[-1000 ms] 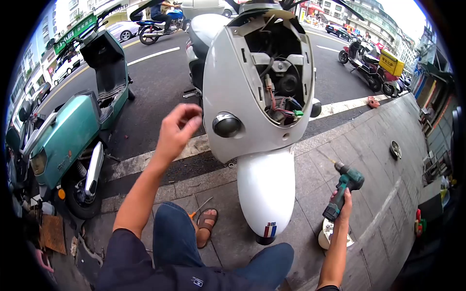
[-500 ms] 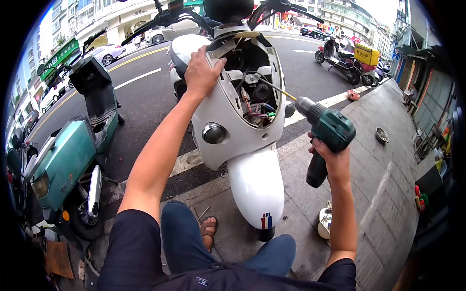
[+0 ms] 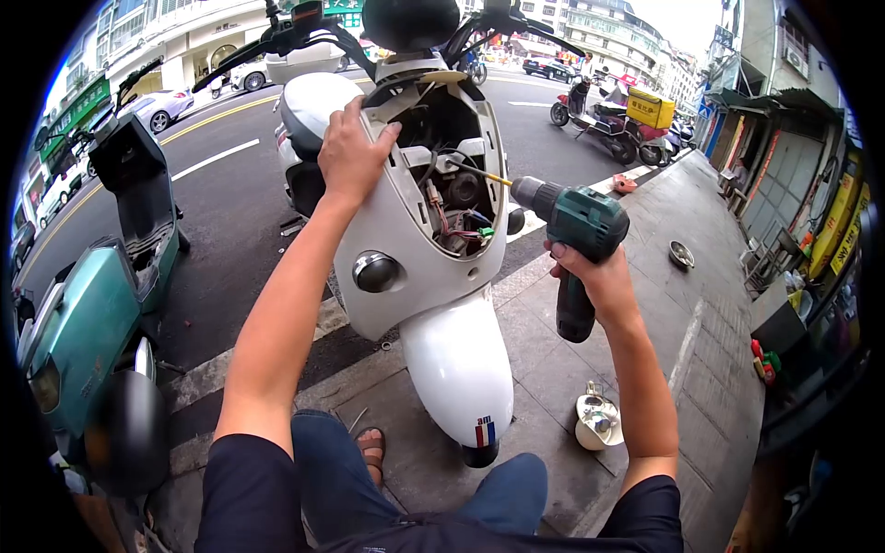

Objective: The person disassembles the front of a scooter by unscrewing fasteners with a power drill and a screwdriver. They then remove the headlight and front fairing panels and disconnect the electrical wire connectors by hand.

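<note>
A white scooter stands in front of me, its front panel (image 3: 424, 272) opened to show wires and connectors. My left hand (image 3: 353, 158) grips the panel's upper left edge, thumb apart at the rim of the opening. In my right hand (image 3: 604, 281) is a dark green cordless drill (image 3: 587, 221), fingers wrapped round its handle. Its long, gold-coloured bit (image 3: 496, 178) points left into the opening; where the tip meets the inside is hard to make out. Below the panel are the white front fender (image 3: 458, 369) and, to the left, a round lamp (image 3: 376, 272).
A green scooter (image 3: 101, 304) stands at the left. On the pavement at the right lie a white lamp-like part (image 3: 599, 424) and a round metal dish (image 3: 681, 255). Parked scooters with a yellow box (image 3: 649, 108) stand farther back beside the road.
The view has turned to the right, so the scooter and both hands appear farther left. The drill sits slightly closer to the panel; my left hand keeps its place.
</note>
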Action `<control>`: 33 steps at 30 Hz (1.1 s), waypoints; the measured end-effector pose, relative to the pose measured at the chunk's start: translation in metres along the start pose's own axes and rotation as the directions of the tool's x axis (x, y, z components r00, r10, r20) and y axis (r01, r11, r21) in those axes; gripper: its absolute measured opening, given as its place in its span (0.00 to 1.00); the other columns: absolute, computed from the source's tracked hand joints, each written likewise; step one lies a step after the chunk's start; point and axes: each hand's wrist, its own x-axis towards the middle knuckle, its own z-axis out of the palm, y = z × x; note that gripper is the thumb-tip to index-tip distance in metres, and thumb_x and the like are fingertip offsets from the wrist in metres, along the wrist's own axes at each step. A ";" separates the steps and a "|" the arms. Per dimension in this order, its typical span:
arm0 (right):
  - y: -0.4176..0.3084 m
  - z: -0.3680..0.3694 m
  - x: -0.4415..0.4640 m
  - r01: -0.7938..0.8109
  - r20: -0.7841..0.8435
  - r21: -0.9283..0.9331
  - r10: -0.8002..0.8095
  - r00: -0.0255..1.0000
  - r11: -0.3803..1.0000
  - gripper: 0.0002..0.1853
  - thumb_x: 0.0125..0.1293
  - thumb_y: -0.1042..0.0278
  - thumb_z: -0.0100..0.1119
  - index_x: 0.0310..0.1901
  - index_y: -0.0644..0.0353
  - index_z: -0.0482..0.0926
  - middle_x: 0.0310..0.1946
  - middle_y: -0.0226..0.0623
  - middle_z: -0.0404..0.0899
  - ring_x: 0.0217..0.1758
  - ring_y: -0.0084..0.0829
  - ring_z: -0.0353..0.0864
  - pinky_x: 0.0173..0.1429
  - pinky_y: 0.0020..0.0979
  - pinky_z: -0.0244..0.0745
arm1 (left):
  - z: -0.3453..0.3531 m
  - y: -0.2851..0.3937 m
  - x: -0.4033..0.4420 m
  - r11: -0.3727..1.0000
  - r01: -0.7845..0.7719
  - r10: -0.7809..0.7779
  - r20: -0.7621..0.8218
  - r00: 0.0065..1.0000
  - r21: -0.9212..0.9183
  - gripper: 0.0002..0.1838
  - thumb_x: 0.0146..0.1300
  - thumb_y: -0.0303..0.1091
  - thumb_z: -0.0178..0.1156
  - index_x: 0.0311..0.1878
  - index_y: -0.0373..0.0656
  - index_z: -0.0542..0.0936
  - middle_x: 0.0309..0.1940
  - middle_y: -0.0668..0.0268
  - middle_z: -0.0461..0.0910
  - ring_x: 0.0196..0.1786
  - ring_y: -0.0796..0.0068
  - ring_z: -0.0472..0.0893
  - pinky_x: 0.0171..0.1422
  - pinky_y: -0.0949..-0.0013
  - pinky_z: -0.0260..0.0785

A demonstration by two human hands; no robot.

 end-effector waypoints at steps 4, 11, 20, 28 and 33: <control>-0.003 -0.007 0.009 0.028 0.022 0.039 -0.029 0.999 0.999 0.19 0.59 0.66 0.69 0.50 0.64 0.78 0.37 0.38 0.83 0.31 0.25 0.81 0.36 0.28 0.78 | -0.001 -0.001 0.000 1.000 0.009 -0.009 0.022 1.000 0.001 0.35 0.59 0.56 0.63 0.63 0.41 0.72 0.50 0.52 0.77 0.55 0.50 0.78 0.58 0.55 0.69; -0.003 -0.006 0.008 -0.146 0.022 0.256 0.145 0.989 0.956 0.23 0.58 0.61 0.68 0.52 0.64 0.74 0.35 0.40 0.82 0.28 0.27 0.80 0.32 0.29 0.78 | -0.004 -0.001 -0.001 1.000 0.010 -0.010 0.025 1.000 -0.025 0.36 0.58 0.56 0.63 0.63 0.41 0.72 0.50 0.52 0.76 0.54 0.51 0.78 0.57 0.55 0.70; 0.009 -0.006 0.009 -0.179 0.037 0.353 0.177 0.984 0.918 0.25 0.58 0.61 0.66 0.54 0.64 0.72 0.37 0.42 0.82 0.28 0.28 0.80 0.32 0.30 0.79 | -0.006 0.000 -0.001 1.000 0.017 -0.016 0.046 0.999 -0.013 0.36 0.58 0.56 0.63 0.63 0.42 0.72 0.51 0.52 0.77 0.54 0.50 0.79 0.57 0.54 0.71; 0.005 -0.005 0.005 -0.186 0.023 0.343 0.190 0.982 0.921 0.27 0.59 0.63 0.66 0.57 0.64 0.71 0.37 0.42 0.81 0.28 0.28 0.80 0.33 0.30 0.79 | -0.010 -0.001 0.000 0.999 0.018 -0.016 0.077 0.997 -0.033 0.36 0.59 0.55 0.64 0.63 0.41 0.72 0.52 0.52 0.77 0.54 0.51 0.79 0.58 0.55 0.71; 0.002 -0.005 0.004 -0.170 0.024 0.336 0.172 0.985 0.926 0.26 0.59 0.63 0.66 0.57 0.63 0.71 0.38 0.43 0.81 0.28 0.28 0.80 0.33 0.30 0.78 | -0.010 0.000 0.000 0.999 0.028 -0.025 0.085 0.996 -0.025 0.36 0.59 0.55 0.64 0.64 0.41 0.71 0.53 0.52 0.76 0.55 0.51 0.79 0.58 0.55 0.71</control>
